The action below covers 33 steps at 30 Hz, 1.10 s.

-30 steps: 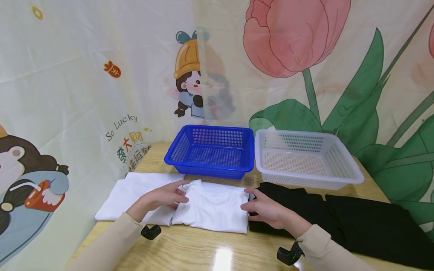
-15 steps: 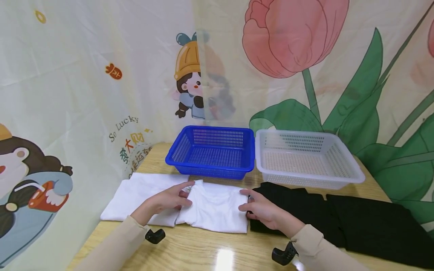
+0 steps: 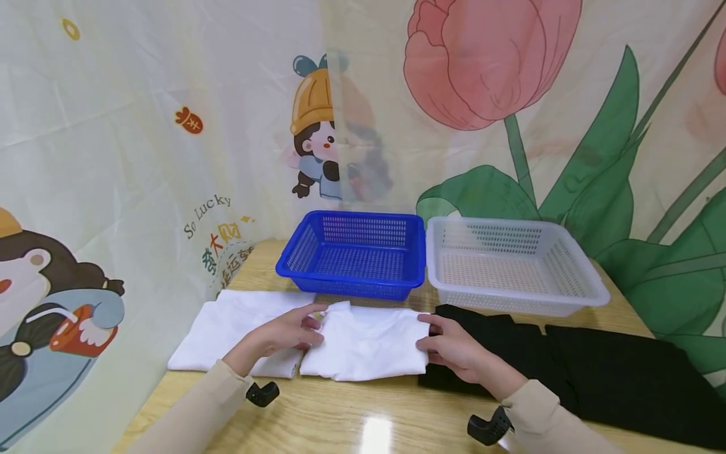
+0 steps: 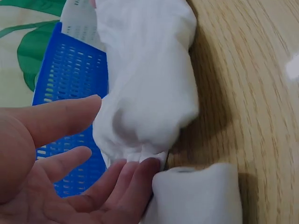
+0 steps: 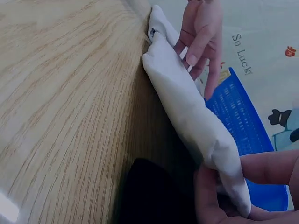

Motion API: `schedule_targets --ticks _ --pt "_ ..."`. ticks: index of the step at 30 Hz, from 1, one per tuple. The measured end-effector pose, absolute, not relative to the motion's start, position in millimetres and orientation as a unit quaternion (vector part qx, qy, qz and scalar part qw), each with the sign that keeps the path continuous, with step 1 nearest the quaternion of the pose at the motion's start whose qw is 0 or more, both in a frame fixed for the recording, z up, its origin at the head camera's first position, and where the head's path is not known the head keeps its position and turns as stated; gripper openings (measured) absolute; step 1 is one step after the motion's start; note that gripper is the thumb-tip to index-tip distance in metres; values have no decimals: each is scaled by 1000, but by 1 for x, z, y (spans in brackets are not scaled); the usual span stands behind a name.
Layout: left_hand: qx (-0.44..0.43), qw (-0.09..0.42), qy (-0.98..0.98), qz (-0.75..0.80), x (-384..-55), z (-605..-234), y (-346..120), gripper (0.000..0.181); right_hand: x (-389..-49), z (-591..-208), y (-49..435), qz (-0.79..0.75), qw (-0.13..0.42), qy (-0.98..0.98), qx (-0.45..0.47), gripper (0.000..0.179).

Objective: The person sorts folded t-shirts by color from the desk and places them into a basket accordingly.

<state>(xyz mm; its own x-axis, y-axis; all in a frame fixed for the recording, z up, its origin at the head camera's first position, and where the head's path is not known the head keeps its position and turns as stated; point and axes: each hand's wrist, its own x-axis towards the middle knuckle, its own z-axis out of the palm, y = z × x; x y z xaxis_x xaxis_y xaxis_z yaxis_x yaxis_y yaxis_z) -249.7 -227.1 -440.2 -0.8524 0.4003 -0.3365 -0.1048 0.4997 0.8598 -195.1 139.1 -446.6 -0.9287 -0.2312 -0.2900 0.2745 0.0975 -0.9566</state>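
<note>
In the head view a folded white T-shirt lies between my two hands. At its left edge is my left hand, fingers spread; in the left wrist view several of its fingertips touch the underside of the folded edge. My right hand pinches the shirt's right edge, and the right wrist view shows fingers on both sides of the cloth there. That end looks raised off the table. Another folded white garment lies left of the shirt, partly behind my left hand.
A blue plastic basket and a translucent white basket stand side by side behind the clothes. Folded black garments lie at the right. The wooden table extends in front; a printed curtain hangs behind.
The T-shirt has shifted slightly right, and its front edge sits a little higher. My right hand moved left, then back right with the shirt's edge. My left hand moved slightly right.
</note>
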Motion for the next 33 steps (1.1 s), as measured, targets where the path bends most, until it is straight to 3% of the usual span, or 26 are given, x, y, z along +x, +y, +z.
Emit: schedule_targets --ticks 11,24,33 --pt "96 172 908 370 -248 -443 -213 82 -190 -447 158 -648 183 739 7 72" --pt "129 136 917 353 -248 -463 -183 84 -190 -450 151 -638 186 747 6 70" --pt "153 170 865 447 -245 -468 -190 52 -193 -452 145 -611 208 762 -50 68"
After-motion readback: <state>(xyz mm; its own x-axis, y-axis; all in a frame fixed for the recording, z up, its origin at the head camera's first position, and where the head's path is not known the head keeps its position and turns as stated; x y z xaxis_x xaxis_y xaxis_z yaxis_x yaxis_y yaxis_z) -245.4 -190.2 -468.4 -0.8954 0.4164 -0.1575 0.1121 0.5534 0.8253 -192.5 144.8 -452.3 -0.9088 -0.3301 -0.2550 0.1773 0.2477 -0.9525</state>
